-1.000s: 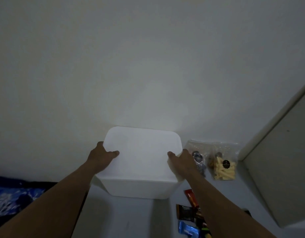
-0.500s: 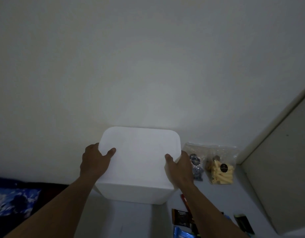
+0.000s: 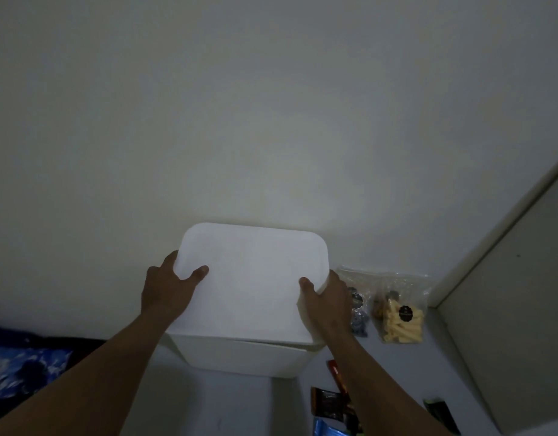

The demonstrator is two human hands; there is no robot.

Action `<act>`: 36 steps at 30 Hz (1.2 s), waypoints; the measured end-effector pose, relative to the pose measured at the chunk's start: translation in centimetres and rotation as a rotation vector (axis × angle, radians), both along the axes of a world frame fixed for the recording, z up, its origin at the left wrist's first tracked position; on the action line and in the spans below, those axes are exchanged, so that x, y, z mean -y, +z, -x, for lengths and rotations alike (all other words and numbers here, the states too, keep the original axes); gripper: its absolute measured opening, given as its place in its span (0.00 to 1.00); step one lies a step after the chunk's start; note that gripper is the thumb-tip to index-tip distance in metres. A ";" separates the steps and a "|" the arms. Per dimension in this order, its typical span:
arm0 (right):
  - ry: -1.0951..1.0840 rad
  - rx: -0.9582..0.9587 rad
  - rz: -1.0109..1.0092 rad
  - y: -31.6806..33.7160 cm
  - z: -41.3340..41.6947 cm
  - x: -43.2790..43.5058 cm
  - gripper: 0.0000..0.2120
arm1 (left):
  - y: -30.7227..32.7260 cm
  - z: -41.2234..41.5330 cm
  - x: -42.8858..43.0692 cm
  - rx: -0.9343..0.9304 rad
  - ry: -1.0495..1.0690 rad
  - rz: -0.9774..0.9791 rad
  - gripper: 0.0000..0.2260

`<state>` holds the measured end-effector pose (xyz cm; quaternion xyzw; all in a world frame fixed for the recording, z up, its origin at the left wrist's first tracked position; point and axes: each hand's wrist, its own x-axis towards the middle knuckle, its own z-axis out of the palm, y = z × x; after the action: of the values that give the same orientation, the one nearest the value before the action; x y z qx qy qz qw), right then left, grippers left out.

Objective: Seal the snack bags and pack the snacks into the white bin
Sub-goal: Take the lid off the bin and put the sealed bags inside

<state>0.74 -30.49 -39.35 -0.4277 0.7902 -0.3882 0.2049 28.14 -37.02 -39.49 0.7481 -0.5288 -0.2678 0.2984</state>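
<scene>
The white bin (image 3: pixel 240 357) stands against the wall on a grey surface, with a white lid (image 3: pixel 252 278) lying on top. My left hand (image 3: pixel 169 291) grips the lid's left edge, thumb on top. My right hand (image 3: pixel 326 302) grips its right edge the same way. The lid's near edge sits slightly raised off the bin. To the right of the bin lie a clear bag of pale yellow sticks (image 3: pixel 402 316) and a clear bag of dark pieces (image 3: pixel 358 306), partly hidden by my right hand.
Several wrapped snack bars (image 3: pixel 329 404) lie by my right forearm, with a dark packet (image 3: pixel 439 410) further right. A grey cabinet side (image 3: pixel 516 309) closes off the right. Blue patterned fabric (image 3: pixel 23 369) lies at the lower left.
Both hands have stayed on the lid's two sides. My view has shifted a little, and the lid's near edge now shows a gap above the bin.
</scene>
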 end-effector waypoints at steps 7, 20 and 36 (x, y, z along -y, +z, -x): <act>0.017 0.108 0.063 2.8 0.4 -1.2 0.27 | 4.2 -0.3 -0.4 -0.148 -0.079 0.076 0.32; 0.274 0.279 0.086 8.9 -0.7 -10.3 0.21 | 7.0 -6.0 -8.0 -0.415 -0.164 -0.004 0.49; 0.269 0.353 -0.175 1.9 -3.5 -26.2 0.25 | 3.3 -8.2 -27.3 -0.427 -0.140 -0.140 0.30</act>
<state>4.20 -4.27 -37.48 -0.4352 0.7086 -0.3563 0.4261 36.29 -9.69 -36.24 0.6548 -0.4843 -0.4762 0.3315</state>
